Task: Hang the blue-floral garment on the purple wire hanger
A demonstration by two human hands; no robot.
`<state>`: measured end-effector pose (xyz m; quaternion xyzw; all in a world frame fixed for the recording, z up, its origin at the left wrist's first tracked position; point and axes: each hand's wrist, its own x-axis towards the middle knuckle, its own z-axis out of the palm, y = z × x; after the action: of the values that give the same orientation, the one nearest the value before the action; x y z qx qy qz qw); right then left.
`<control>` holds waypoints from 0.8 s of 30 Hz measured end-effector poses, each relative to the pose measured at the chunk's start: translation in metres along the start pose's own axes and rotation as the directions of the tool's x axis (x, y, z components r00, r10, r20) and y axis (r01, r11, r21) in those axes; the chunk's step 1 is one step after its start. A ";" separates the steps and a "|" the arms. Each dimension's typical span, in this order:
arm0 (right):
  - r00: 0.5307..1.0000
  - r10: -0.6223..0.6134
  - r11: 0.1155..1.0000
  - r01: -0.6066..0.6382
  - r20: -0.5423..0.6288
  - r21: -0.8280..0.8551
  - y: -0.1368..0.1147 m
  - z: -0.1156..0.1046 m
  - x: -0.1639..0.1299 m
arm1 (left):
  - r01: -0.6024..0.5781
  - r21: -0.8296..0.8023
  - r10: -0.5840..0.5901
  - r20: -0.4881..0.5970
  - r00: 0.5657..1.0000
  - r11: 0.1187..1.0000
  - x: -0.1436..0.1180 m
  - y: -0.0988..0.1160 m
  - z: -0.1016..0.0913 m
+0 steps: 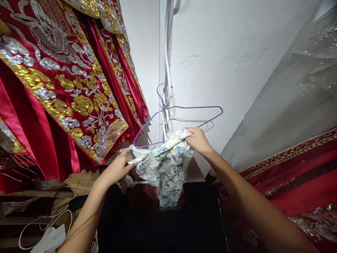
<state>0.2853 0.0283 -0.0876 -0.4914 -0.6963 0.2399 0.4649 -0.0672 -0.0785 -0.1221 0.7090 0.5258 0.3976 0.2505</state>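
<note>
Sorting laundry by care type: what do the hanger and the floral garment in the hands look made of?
Hanger: thin wire, seemingly purple-coated, judging by its slim bent outline. Floral garment: light woven cloth, matte, probably cotton or a blend; it drapes limply between left hand and right hand.

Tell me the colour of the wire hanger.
Purple hanger, clearest in the head view against the white wall.
</note>
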 end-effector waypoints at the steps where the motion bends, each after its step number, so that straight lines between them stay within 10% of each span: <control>1: 1.000 -0.019 1.000 0.019 0.003 -0.024 -0.003 -0.003 -0.001 | -0.045 -0.018 0.044 -0.030 0.999 0.999 0.005 0.008 -0.004; 11: 0.992 -0.101 0.993 0.095 0.075 0.076 -0.023 0.002 -0.028 | -0.282 -0.039 0.265 -0.240 0.934 0.959 0.070 0.054 -0.004; 16: 0.965 -0.098 0.990 0.068 -0.245 -0.126 -0.013 -0.047 -0.010 | -0.215 -0.140 0.179 -0.237 0.955 0.966 0.079 0.050 -0.017; 20: 0.994 -0.080 0.955 0.054 -0.078 -0.291 -0.013 -0.091 0.014 | -0.300 0.108 0.317 -0.211 0.925 0.948 0.082 0.054 -0.026; 24: 0.995 0.026 0.998 -0.021 0.092 -0.063 -0.022 -0.127 0.017 | -0.269 0.291 0.347 -0.266 0.899 0.918 0.088 0.052 -0.036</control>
<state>0.3861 0.0192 -0.0052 -0.5019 -0.7183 0.2465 0.4139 -0.0573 -0.0140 -0.0353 0.7374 0.4843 0.4709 0.0075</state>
